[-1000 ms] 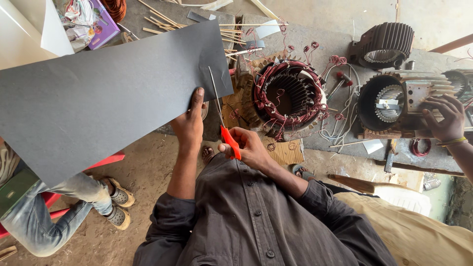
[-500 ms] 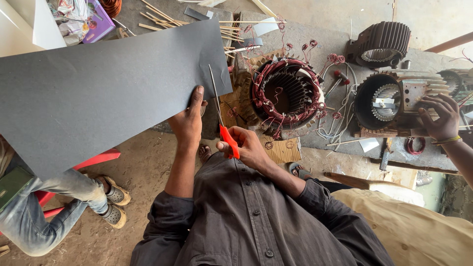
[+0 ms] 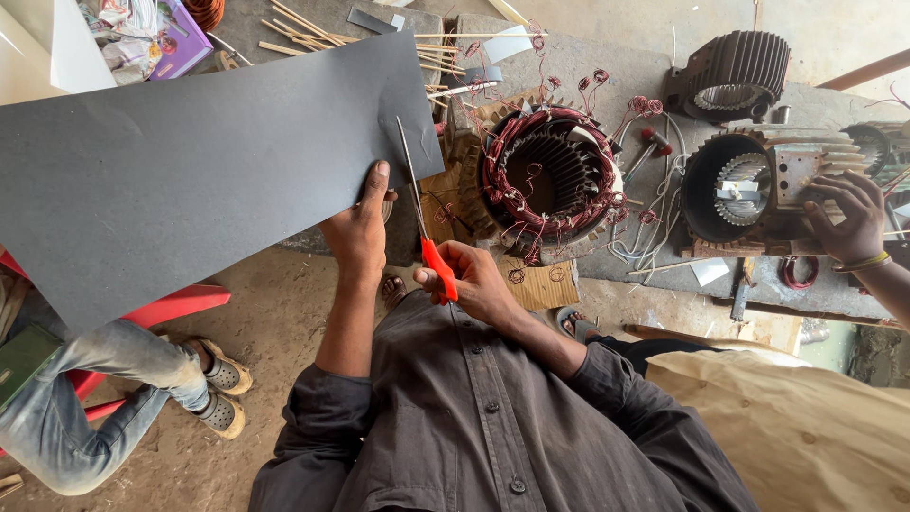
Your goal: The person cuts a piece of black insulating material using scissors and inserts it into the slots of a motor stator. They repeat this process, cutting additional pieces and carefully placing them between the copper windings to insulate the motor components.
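My left hand (image 3: 360,223) grips the near edge of a large dark grey sheet (image 3: 190,171), held up in front of me and stretching to the left. In my right hand (image 3: 469,280) are scissors with orange handles (image 3: 438,268); their long thin blades point up and into the sheet's right end, near its corner. Just right of the blades, a motor stator wound with red copper wire (image 3: 545,171) rests on the grey work slab (image 3: 607,66).
Two more motor housings (image 3: 735,71) (image 3: 749,190) lie on the slab; another person's hand (image 3: 853,218) rests on the nearer one. Thin sticks (image 3: 303,28) and paper scraps lie at the top. A seated person's jeans leg and sandals (image 3: 223,393) are at lower left by a red stool (image 3: 171,308).
The scissors blades have stayed at the sheet's right end while the sheet and my hands shifted only slightly. The other person's hand keeps resting on the housing.
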{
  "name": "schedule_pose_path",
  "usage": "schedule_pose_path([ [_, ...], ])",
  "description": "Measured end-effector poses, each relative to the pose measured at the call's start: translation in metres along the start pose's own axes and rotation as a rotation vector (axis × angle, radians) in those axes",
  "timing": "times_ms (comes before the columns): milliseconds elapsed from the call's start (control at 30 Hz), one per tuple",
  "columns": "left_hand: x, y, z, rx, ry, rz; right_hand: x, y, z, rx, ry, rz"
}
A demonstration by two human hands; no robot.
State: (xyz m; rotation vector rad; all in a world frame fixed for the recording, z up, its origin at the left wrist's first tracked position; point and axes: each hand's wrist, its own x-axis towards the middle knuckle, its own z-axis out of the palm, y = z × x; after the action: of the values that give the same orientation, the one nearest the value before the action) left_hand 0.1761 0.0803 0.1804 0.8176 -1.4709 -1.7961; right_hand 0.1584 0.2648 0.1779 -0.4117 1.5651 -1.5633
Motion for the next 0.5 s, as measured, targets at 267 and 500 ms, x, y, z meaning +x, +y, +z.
schedule_pose_path([
  [267,0.0019,0.0002,0.0012,0.014,-0.021,-0.005,0.0016,-0.0009,-0.0009,0.006,0.062,0.032],
  [500,-0.0076,0.0054,0.0051,0.073,-0.021,0.01,0.0065,-0.006,-0.002,0.128,0.085,0.031],
])
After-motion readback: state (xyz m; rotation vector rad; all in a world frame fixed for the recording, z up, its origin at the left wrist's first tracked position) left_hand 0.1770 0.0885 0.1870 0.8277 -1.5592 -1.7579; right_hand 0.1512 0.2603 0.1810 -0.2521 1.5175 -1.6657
